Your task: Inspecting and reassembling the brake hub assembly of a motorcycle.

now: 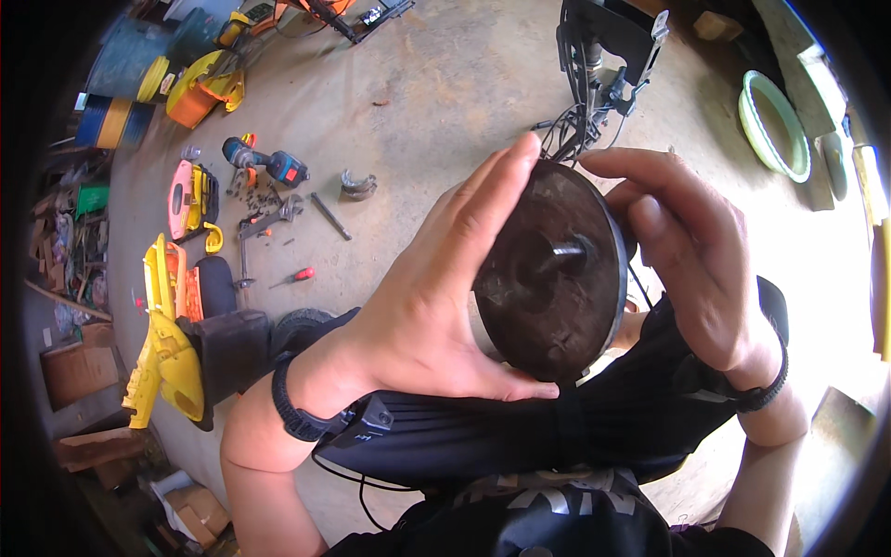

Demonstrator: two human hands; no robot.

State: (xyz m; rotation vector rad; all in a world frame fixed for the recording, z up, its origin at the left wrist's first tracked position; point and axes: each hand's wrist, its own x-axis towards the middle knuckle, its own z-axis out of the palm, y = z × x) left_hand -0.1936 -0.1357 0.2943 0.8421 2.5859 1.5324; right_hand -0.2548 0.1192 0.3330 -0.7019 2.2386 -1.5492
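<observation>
Here's the dark-brown round metal disc point(557, 320) over the black-clad lap point(464, 441), left hand point(432, 292) spread wide holding its rim, right hand point(691, 251) curled alongside, grip unclear; it looks unmounted, silvery curved metal pieces point(358, 188) left beyond it unfitted.

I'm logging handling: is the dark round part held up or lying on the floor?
Held up: the left hand spans the dark round part at its rim.

Black wristbands point(282, 397), dark trousers point(473, 434)
</observation>
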